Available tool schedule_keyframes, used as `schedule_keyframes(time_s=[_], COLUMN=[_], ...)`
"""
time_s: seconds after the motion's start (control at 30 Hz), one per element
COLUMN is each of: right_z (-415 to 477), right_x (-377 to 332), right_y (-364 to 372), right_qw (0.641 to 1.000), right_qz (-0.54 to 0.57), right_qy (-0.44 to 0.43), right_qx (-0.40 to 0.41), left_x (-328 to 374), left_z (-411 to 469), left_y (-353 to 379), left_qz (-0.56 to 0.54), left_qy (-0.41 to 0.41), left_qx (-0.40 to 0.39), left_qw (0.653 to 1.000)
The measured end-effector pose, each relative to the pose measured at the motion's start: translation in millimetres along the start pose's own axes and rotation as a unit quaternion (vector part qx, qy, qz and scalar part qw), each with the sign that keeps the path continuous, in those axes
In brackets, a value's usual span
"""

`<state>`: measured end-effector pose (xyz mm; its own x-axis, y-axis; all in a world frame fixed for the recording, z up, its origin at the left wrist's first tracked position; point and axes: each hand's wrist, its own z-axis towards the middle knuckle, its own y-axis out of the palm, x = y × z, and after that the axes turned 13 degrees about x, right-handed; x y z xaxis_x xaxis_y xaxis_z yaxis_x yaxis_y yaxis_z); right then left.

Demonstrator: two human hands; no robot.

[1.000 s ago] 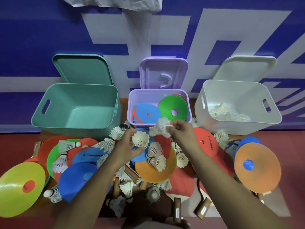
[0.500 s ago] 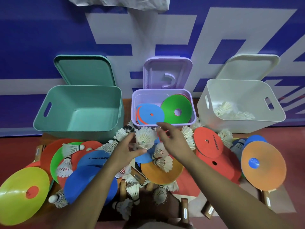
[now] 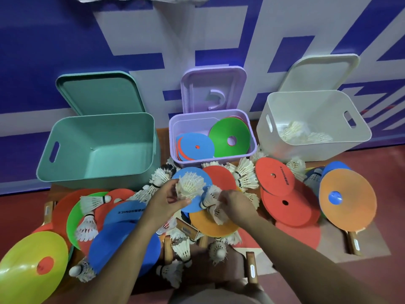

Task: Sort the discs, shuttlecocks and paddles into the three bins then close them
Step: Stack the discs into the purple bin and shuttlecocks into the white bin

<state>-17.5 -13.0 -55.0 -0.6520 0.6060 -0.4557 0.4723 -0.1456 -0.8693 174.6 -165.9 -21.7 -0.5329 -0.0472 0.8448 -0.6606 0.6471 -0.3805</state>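
Observation:
My left hand [image 3: 166,201] holds a white shuttlecock [image 3: 190,185] by its cork end, above a blue disc [image 3: 192,207]. To its right, my right hand [image 3: 233,201] reaches down onto the pile, its fingers curled round another shuttlecock [image 3: 210,197] lying on an orange disc [image 3: 210,226]. Behind stand three open bins. The green bin [image 3: 65,170] is empty. Blue, red and green discs lie in the purple bin [image 3: 175,128], and the white bin [image 3: 317,148] holds a few shuttlecocks [image 3: 293,131].
Coloured discs, shuttlecocks and wooden-handled paddles [image 3: 252,268] are heaped across the floor in front of the bins. A yellow disc [image 3: 32,266] lies far left and an orange one [image 3: 348,202] far right. Each bin's lid leans open against the blue and white wall.
My right hand, which held a shuttlecock up near the purple bin, has dropped down to the pile and closed on another one. The left hand still holds its shuttlecock.

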Motion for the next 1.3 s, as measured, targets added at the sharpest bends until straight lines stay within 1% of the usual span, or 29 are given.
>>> schedule_keyframes(time_s=[0.1, 0.23, 0.3, 0.37, 0.4, 0.43, 0.53, 0.63, 0.73, 0.8, 0.87, 0.97, 1.1, 1.2, 1.3], right_z=[-6, -6, -3, 1, 1, 2, 2, 0, 0, 0, -1, -4, -8, -6, 2], right_x=[3, 6, 0, -12, -19, -26, -46, -54, -52, -51, -51, -51, -45, -29, -6], right_y=[-17, -59, -80, -99, -106, -110, -107, -88, -77, -76, -81, -92, -106, -116, -129], right_qw=[0.998, 0.984, 0.958, 0.915, 0.897, 0.888, 0.895, 0.897, 0.919, 0.919, 0.905, 0.886, 0.875, 0.878, 0.874], right_qz=[0.044, 0.162, 0.258, 0.365, 0.4, 0.417, 0.419, 0.42, 0.366, 0.367, 0.392, 0.423, 0.445, 0.422, 0.389], right_qy=[-0.003, 0.011, 0.045, 0.087, 0.103, 0.105, 0.064, 0.061, 0.052, 0.069, 0.103, 0.117, 0.084, 0.044, 0.03], right_qx=[0.041, 0.078, 0.115, 0.149, 0.157, 0.16, 0.141, 0.128, 0.136, 0.128, 0.129, 0.149, 0.172, 0.219, 0.29], left_x=[-2, 5, 7, 11, 14, 16, 23, 22, 17, 14, 12, 17, 29, 39, 49], left_z=[2, -2, -2, -1, -1, -1, 1, 3, 3, 4, 5, 7, 11, 17, 18], left_y=[1, 8, 10, 11, 12, 13, 17, 22, 24, 26, 28, 36, 53, 69, 87], left_qz=[-0.005, -0.003, 0.005, 0.016, 0.022, 0.028, 0.034, 0.036, 0.021, -0.002, -0.029, -0.07, -0.113, -0.137, -0.139], left_qy=[-0.004, 0.006, 0.03, 0.06, 0.075, 0.088, 0.113, 0.108, 0.093, 0.076, 0.071, 0.059, 0.047, 0.036, 0.035], left_qx=[0.011, 0.031, 0.042, 0.044, 0.041, 0.038, 0.024, 0.022, 0.016, 0.004, -0.005, -0.028, -0.062, -0.063, -0.044], left_qw=[1.0, 0.999, 0.999, 0.997, 0.996, 0.995, 0.993, 0.993, 0.995, 0.997, 0.997, 0.995, 0.991, 0.988, 0.989])
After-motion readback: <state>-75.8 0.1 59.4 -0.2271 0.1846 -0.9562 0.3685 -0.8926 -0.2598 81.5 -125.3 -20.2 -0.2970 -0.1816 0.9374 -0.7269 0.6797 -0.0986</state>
